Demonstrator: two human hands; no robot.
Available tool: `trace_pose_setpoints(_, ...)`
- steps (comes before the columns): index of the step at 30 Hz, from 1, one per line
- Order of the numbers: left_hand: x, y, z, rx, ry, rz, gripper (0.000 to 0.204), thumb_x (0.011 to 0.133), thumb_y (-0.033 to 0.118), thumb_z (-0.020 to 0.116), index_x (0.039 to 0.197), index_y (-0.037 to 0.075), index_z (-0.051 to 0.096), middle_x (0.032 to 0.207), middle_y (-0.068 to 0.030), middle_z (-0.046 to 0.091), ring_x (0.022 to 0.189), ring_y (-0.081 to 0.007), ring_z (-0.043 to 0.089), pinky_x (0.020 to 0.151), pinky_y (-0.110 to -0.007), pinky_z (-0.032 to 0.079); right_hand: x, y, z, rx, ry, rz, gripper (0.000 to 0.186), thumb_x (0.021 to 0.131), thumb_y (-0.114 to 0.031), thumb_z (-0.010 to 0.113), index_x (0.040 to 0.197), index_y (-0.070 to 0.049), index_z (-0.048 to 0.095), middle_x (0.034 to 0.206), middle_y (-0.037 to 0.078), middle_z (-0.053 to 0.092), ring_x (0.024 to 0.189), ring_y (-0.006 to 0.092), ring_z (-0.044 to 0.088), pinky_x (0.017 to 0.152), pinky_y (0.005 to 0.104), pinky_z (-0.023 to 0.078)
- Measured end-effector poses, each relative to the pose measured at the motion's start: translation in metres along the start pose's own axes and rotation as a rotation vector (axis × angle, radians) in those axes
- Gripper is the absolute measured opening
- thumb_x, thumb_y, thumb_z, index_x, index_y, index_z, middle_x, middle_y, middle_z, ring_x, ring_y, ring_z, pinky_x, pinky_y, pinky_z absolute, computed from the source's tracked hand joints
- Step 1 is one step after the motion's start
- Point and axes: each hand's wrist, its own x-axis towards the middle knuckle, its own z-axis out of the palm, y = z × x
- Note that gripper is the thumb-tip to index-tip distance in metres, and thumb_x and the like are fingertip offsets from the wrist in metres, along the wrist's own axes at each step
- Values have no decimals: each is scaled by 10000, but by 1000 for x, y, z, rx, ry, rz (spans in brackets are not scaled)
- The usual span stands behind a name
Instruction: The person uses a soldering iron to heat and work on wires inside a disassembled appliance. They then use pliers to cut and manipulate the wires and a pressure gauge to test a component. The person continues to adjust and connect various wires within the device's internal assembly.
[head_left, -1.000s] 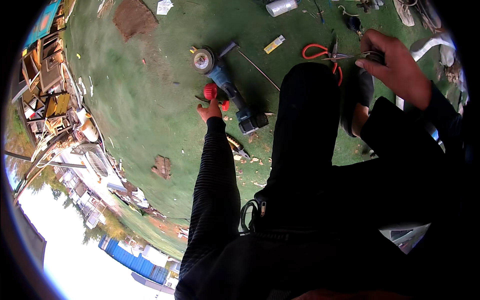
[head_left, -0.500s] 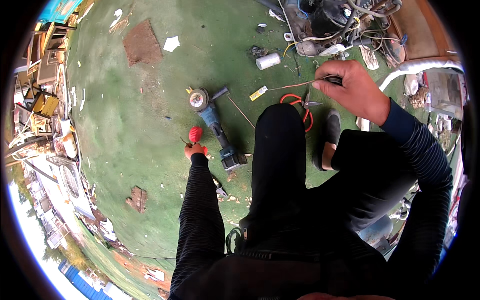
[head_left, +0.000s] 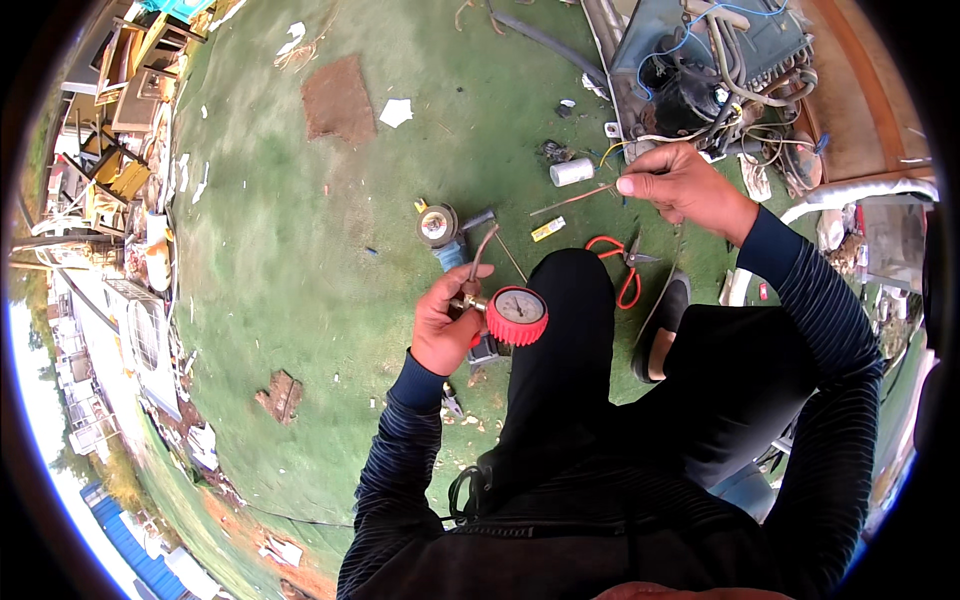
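Observation:
My left hand [head_left: 445, 325] is wrapped round the brass fitting of a pressure gauge [head_left: 518, 310] with a red ribbed cover and a round dial. A short bent copper tube [head_left: 484, 250] rises from that fitting past my fingertips. Over to the right, my right hand [head_left: 695, 190] pinches a thin copper tube [head_left: 572, 202], whose free end points left toward the gauge; the two tubes are apart. Below the gauge lies a blue angle grinder [head_left: 446, 255] with a round disc, partly hidden by my left hand.
Red-handled scissors [head_left: 628, 274] and a small yellow-and-white packet [head_left: 548, 229] lie near my knee. A white cylinder [head_left: 572, 172] lies beyond. At the far right stands a dismantled unit with a black compressor [head_left: 685, 95], pipes and wires. Pliers [head_left: 452, 402] lie below my left hand.
My left hand has lifted the gauge off the green floor and moved it right, dial turned up. The thin tube in my right hand has moved slightly down; the view has shifted.

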Motion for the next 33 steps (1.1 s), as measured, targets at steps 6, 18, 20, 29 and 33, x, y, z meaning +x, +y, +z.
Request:
trace_pose_setpoints(6,17,6,15,172,-182,321,681,680,-208,512,1291,38,688,917,-9,483,836,-117,472,736,-238,388,-9,4,-9,270,-79,164,324,975,-291,773,937,17,681,596,-62,348,505,56,291,459,253,211)
trace_pose_setpoints(18,33,5,28,83,-313,262,699,676,-196,496,1311,22,687,970,-19,526,878,-124,517,778,-243,420,-24,13,-21,219,-91,76,314,951,-311,810,845,-36,702,591,-73,385,508,46,315,444,262,235)
trace_pose_setpoints(20,36,4,31,88,-332,304,690,678,-216,499,1309,1,678,963,-26,532,865,-125,528,758,-246,432,-25,13,-22,196,-67,89,312,953,-311,808,860,-30,712,590,-75,387,504,47,318,442,263,244)
trace_pose_setpoints(29,41,5,35,129,-347,276,685,681,-226,510,1314,-18,665,958,-37,544,860,-127,543,741,-244,443,-32,3,-27,-20,20,-113,250,938,-237,821,919,8,777,671,-24,594,607,75,509,543,270,414)
trace_pose_setpoints(33,46,6,32,210,-400,217,734,682,-202,491,1364,11,658,991,-23,537,872,-118,541,756,-233,443,-33,-2,-28,-247,65,-437,181,914,-156,833,902,13,771,722,-5,647,670,72,552,618,268,462)
